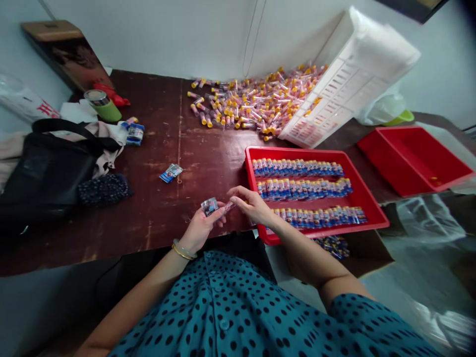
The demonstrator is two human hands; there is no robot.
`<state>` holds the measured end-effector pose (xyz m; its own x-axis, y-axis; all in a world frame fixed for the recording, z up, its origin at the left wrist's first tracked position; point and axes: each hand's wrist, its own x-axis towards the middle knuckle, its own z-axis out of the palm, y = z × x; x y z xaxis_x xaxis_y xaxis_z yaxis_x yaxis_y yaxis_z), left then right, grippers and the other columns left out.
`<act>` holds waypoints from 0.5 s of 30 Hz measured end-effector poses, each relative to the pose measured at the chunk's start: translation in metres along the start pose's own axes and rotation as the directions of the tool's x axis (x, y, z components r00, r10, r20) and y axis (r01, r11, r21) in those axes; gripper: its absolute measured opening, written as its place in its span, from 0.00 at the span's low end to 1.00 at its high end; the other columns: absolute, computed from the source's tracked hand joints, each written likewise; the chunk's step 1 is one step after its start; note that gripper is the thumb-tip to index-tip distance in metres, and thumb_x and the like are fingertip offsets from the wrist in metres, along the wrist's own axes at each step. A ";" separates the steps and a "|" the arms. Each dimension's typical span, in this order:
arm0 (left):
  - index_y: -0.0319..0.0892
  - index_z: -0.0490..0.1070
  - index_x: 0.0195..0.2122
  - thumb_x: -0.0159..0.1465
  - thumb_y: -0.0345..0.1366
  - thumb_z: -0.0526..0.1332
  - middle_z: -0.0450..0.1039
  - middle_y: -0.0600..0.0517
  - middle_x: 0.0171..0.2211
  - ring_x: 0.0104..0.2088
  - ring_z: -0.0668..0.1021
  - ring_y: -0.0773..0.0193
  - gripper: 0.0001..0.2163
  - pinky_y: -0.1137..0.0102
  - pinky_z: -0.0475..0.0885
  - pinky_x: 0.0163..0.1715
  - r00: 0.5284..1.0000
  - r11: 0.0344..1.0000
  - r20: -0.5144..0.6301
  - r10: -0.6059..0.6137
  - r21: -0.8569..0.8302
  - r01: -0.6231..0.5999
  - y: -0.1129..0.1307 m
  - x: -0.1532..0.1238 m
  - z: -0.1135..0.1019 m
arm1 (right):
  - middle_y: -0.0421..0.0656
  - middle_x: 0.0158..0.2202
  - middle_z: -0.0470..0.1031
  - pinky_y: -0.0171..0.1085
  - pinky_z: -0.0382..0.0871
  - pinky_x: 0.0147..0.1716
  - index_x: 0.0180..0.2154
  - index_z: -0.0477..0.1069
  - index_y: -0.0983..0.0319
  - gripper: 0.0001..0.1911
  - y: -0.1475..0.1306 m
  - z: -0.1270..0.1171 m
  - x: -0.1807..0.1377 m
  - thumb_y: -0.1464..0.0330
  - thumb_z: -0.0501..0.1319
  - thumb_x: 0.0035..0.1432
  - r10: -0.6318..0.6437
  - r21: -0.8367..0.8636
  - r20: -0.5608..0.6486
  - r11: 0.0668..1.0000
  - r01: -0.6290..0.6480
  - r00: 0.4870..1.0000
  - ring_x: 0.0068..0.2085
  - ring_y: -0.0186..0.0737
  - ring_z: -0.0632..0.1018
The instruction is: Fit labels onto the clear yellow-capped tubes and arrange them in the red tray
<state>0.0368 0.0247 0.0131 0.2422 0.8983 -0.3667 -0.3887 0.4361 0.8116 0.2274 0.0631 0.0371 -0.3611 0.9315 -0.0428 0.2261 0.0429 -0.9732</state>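
My left hand (201, 225) is closed round a small printed label (209, 206) near the table's front edge. My right hand (251, 203) pinches a small tube (228, 206) at its end, touching the label. Both hands meet just left of a red tray (260, 225) that holds three rows of labelled tubes (303, 188). A heap of unlabelled yellow-capped tubes (256, 101) lies at the back of the brown table (193, 158).
A white crate (349, 84) leans tipped over the heap. A second red tray (412, 156) stands at the right. A black bag (44, 173), cloths and a green cup (102, 105) crowd the left. Loose labels (171, 172) lie mid-table.
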 end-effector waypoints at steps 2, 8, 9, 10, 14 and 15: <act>0.39 0.76 0.41 0.57 0.40 0.69 0.77 0.50 0.32 0.30 0.77 0.66 0.14 0.72 0.72 0.30 1.000 1.000 0.030 -0.009 -0.021 0.009 0.001 -0.004 -0.001 | 0.40 0.34 0.73 0.31 0.66 0.34 0.39 0.72 0.63 0.11 -0.002 0.001 -0.002 0.61 0.58 0.63 -0.054 -0.049 0.043 0.997 0.056 0.998 0.34 0.33 0.72; 0.37 0.76 0.36 0.59 0.45 0.66 0.79 0.46 0.33 0.33 0.80 0.59 0.14 0.68 0.76 0.30 0.994 0.994 0.040 -0.106 -0.019 0.107 0.004 -0.011 -0.018 | 0.42 0.42 0.67 0.29 0.64 0.25 0.37 0.72 0.62 0.09 0.005 -0.018 -0.004 0.69 0.54 0.64 -0.052 -0.007 0.068 0.999 0.053 0.996 0.27 0.26 0.68; 0.37 0.76 0.34 0.58 0.44 0.67 0.78 0.48 0.29 0.31 0.80 0.60 0.14 0.70 0.75 0.26 0.996 0.995 0.010 -0.092 0.026 0.092 0.002 -0.011 -0.020 | 0.43 0.43 0.67 0.29 0.65 0.27 0.35 0.73 0.62 0.10 0.006 -0.019 -0.005 0.71 0.54 0.63 -0.078 -0.037 0.053 0.996 0.080 0.996 0.28 0.27 0.69; 0.37 0.75 0.32 0.57 0.44 0.68 0.77 0.49 0.27 0.29 0.80 0.61 0.13 0.72 0.73 0.23 0.997 0.996 -0.025 -0.068 0.063 0.069 0.000 -0.011 -0.021 | 0.43 0.44 0.66 0.30 0.67 0.30 0.33 0.74 0.62 0.10 0.006 -0.018 -0.005 0.72 0.54 0.62 -0.106 -0.077 0.040 0.991 0.109 0.994 0.32 0.28 0.70; 0.37 0.75 0.30 0.51 0.42 0.73 0.77 0.51 0.24 0.24 0.78 0.63 0.14 0.73 0.70 0.19 0.989 0.991 -0.134 0.057 0.125 -0.041 -0.009 -0.007 -0.012 | 0.44 0.42 0.67 0.36 0.69 0.44 0.35 0.75 0.62 0.04 0.002 0.001 -0.005 0.69 0.63 0.59 -0.194 -0.194 0.071 0.959 0.204 0.978 0.43 0.37 0.72; 0.37 0.75 0.29 0.50 0.41 0.73 0.76 0.52 0.23 0.24 0.77 0.64 0.14 0.74 0.69 0.18 0.984 0.990 -0.156 0.083 0.127 -0.063 -0.011 -0.006 -0.008 | 0.44 0.42 0.66 0.37 0.69 0.45 0.35 0.75 0.62 0.05 0.001 0.007 -0.005 0.67 0.65 0.58 -0.206 -0.203 0.089 0.954 0.220 0.975 0.44 0.38 0.72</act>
<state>0.0322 0.0153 0.0027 0.0677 0.9287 -0.3646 -0.2867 0.3682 0.8845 0.2230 0.0561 0.0350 -0.4790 0.8668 0.1383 0.3203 0.3193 -0.8919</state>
